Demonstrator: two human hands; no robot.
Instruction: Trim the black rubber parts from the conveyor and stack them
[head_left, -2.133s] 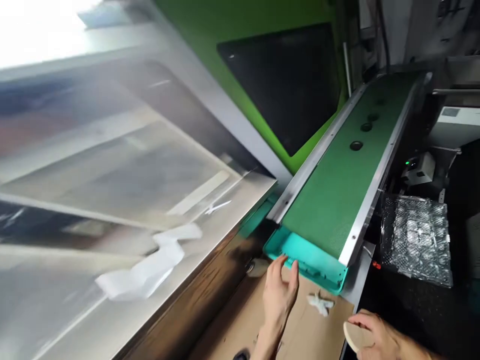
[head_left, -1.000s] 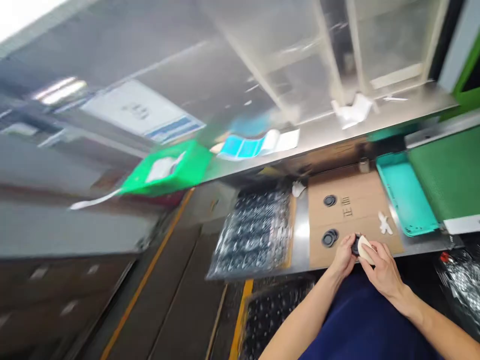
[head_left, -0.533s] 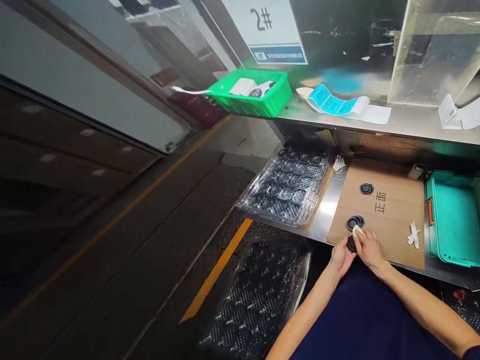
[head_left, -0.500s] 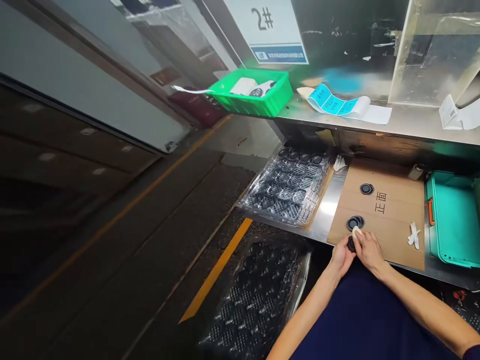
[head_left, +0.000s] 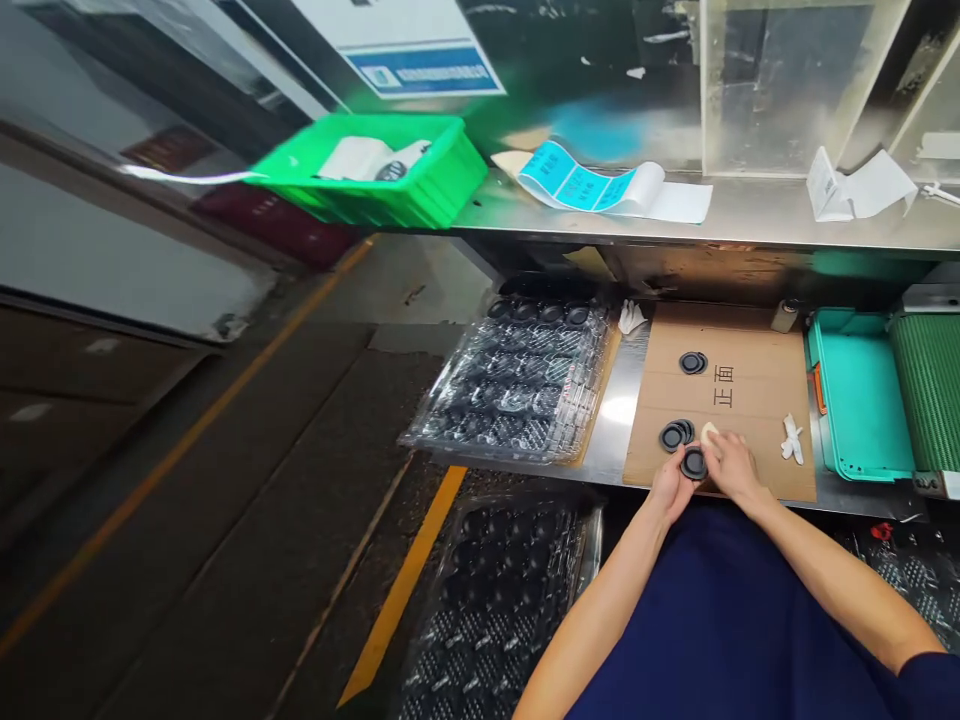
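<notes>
Aisle: a grey floor point(head_left: 247, 420) ran past the workstation, marked by a yellow line point(head_left: 405, 590), with a clear blister tray point(head_left: 495, 610) of dark moulded hollows lying below the bench.

Upper shelf: a stainless steel shelf point(head_left: 750, 215) carried a bright green plastic crate point(head_left: 420, 205) and a roll of blue labels point(head_left: 577, 180).

Bench: on the steel bench point(head_left: 615, 425) sat a clear plastic tray point(head_left: 517, 385) of black rings, beside a teal plastic bin point(head_left: 814, 350) and the woven green belt of a conveyor point(head_left: 930, 400).

Cardboard: a flat brown cardboard sheet point(head_left: 750, 345), printed with the characters 正面 point(head_left: 723, 386), held two small stacks of rings point(head_left: 692, 362) and a crumpled white cloth point(head_left: 791, 438).

Hands: the left hand point(head_left: 670, 487) was curled, its fingertips point(head_left: 681, 462) pinching a black ring point(head_left: 694, 463) by the edge. The right hand point(head_left: 731, 465) was closed on a cream pad point(head_left: 709, 432), just beside the ring.

Ring: it lay at the cardboard's near edge, between both hands, matte, round and dished.

Handling: it looked light, soft and rubbery, likely to flex under pressure; its outer rim seemed the surest place for a fingertip pinch.
</notes>
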